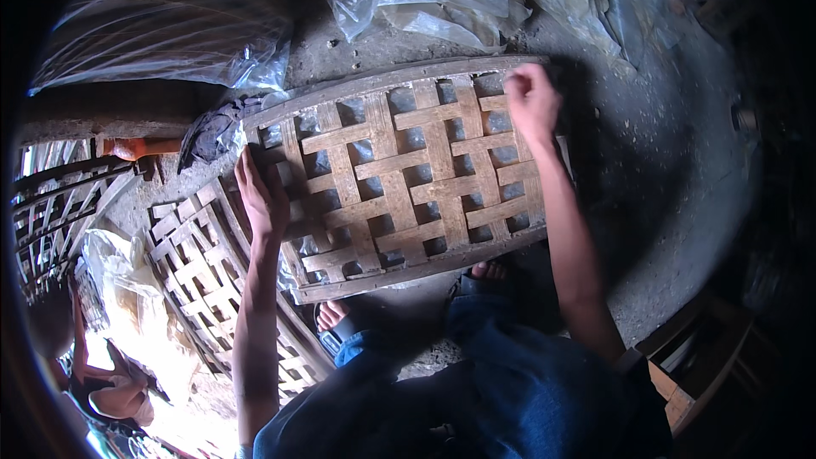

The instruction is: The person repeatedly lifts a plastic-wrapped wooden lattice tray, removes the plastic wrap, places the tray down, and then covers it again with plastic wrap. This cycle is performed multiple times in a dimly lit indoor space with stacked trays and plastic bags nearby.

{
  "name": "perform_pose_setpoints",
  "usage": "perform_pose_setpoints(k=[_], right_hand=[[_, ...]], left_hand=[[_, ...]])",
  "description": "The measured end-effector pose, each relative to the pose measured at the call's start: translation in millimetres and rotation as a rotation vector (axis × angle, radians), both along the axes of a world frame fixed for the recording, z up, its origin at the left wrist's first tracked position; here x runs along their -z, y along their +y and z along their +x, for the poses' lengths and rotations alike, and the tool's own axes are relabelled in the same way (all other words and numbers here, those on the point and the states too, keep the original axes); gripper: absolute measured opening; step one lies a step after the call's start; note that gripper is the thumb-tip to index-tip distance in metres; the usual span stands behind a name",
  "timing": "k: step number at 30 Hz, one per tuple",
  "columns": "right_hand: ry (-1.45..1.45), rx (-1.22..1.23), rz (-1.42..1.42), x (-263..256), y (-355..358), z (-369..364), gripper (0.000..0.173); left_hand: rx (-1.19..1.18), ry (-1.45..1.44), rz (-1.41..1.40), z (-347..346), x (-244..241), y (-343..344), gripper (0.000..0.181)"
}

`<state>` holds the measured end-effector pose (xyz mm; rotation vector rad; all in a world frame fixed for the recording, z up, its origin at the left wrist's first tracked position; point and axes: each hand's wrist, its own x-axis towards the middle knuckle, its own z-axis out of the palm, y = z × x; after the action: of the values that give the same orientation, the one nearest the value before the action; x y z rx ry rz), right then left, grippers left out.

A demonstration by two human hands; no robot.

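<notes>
A framed panel of woven bamboo strips lies tilted before me, above my feet, with clear plastic showing through its gaps. My left hand rests against the panel's left end, fingers extended along the frame. At the upper right corner, my right hand is curled and slightly blurred, over the weave by the top rail; whether it pinches anything there cannot be made out. A second woven bamboo panel lies on the left, partly behind my left forearm.
Crumpled plastic sheets lie along the far side. A dark cloth sits beyond the panel's left end. Another person is at the lower left, near bright plastic. A wooden box stands at the lower right.
</notes>
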<state>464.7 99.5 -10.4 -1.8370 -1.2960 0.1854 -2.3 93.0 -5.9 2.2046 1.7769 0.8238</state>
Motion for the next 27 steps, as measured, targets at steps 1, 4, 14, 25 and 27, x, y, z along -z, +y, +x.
perform_pose_setpoints(k=[1,4,14,25,27], right_hand=[[-0.003,0.094,-0.022,-12,-6,2,0.013],[0.433,0.232,0.15,3,-22,68,0.015],[0.007,0.59,-0.214,-20,-50,126,0.018],[0.34,-0.127,-0.383,-20,-7,8,0.029],[0.298,-0.183,-0.46,-25,6,-16,0.025]], left_hand=[[-0.005,0.003,-0.004,-3,-1,-1,0.056],[0.015,0.014,0.033,-2,2,0,0.056],[-0.008,0.001,0.001,-1,-1,-1,0.054],[-0.011,0.026,-0.007,-2,-6,-1,0.054],[0.003,0.041,0.017,-5,-1,-1,0.054]])
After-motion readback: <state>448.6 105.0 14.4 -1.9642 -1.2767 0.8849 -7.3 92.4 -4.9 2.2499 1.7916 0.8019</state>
